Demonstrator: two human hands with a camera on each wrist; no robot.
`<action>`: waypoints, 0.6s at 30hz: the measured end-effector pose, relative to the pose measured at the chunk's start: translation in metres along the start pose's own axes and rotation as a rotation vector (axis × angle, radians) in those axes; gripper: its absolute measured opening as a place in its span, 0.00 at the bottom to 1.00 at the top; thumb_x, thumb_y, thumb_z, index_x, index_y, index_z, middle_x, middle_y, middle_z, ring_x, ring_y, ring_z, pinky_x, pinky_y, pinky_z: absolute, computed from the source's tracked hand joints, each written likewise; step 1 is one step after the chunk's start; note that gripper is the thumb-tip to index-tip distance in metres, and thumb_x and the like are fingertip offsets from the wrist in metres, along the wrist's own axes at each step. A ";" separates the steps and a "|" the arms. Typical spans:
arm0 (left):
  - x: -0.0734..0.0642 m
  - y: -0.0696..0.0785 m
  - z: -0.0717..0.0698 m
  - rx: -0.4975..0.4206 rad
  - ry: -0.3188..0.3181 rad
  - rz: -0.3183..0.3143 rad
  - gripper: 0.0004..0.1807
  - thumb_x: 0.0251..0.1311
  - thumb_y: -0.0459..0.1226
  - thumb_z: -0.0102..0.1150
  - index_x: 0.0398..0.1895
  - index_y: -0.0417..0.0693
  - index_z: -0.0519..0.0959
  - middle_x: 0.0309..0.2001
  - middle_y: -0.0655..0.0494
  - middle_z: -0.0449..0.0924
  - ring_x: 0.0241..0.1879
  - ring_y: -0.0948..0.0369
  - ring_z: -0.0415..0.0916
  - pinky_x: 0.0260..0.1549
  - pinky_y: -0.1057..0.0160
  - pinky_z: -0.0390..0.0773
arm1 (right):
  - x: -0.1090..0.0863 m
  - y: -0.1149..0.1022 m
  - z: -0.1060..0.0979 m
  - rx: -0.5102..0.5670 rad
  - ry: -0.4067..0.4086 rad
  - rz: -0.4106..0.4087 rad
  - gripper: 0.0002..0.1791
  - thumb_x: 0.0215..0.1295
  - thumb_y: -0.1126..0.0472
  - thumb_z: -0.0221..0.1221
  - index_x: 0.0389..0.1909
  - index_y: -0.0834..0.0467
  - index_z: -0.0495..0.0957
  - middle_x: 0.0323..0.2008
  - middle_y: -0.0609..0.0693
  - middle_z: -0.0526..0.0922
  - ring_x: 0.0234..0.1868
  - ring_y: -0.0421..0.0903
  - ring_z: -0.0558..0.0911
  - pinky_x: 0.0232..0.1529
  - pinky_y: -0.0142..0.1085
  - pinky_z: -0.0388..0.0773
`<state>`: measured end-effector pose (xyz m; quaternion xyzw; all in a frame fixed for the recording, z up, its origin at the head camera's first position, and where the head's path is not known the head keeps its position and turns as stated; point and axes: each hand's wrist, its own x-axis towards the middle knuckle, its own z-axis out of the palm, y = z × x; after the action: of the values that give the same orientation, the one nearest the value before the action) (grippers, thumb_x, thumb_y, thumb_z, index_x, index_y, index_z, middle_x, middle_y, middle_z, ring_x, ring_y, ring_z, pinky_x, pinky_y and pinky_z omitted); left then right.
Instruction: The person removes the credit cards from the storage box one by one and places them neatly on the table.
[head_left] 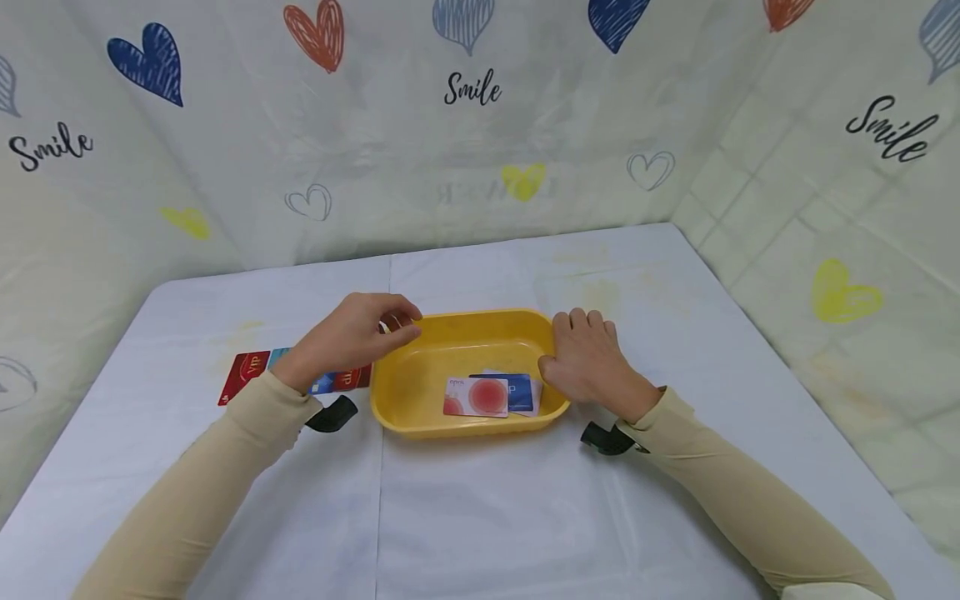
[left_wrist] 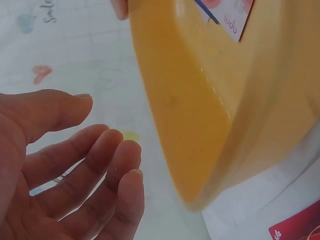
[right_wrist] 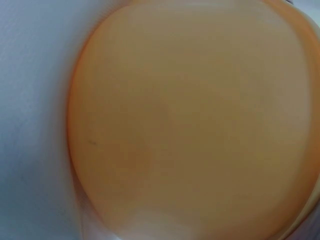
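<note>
yellow tray [head_left: 420, 379] on the white-covered table [head_left: 465, 517], between the two hands; whether its base lies fully flat, cannot tell. right hand [head_left: 592, 362] clamped on the tray's right end, thumb on the inner side of the rim. left hand [head_left: 356, 333] holds nothing: thumb and fingers apart, loosely bent, by the far left corner; left wrist view shows a gap between fingertips and rim.

inside the tray, toward the right: pink-and-white card [head_left: 476, 397] overlapping a blue card [head_left: 520, 392], a paler edge showing behind.

risks, as i judge them. only one end is gripped, so a pull or lift by the right hand alone would likely swing or tip the tray; smooth cards would then slide toward the low end. thumb sits near the stack and could nudge it.

left side: red vip card [head_left: 243, 375] and others lie under the left wrist, a second red card [head_left: 352, 378] close against the tray's left wall, contact unclear. a leftward shove of the tray could push or trap that one; a lowered forearm could drag the row askew.
</note>
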<state>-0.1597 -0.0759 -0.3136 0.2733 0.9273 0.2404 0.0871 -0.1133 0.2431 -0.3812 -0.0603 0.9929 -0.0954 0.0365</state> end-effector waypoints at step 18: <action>0.006 0.004 0.022 -0.053 -0.059 0.027 0.17 0.69 0.43 0.64 0.56 0.44 0.83 0.44 0.54 0.85 0.46 0.57 0.80 0.47 0.60 0.86 | -0.001 -0.001 0.000 0.003 0.011 -0.008 0.14 0.64 0.54 0.48 0.39 0.62 0.65 0.36 0.57 0.65 0.42 0.57 0.64 0.41 0.45 0.55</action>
<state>-0.1562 -0.0611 -0.3309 0.2903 0.9139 0.2577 0.1185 -0.1122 0.2423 -0.3809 -0.0636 0.9927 -0.0975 0.0305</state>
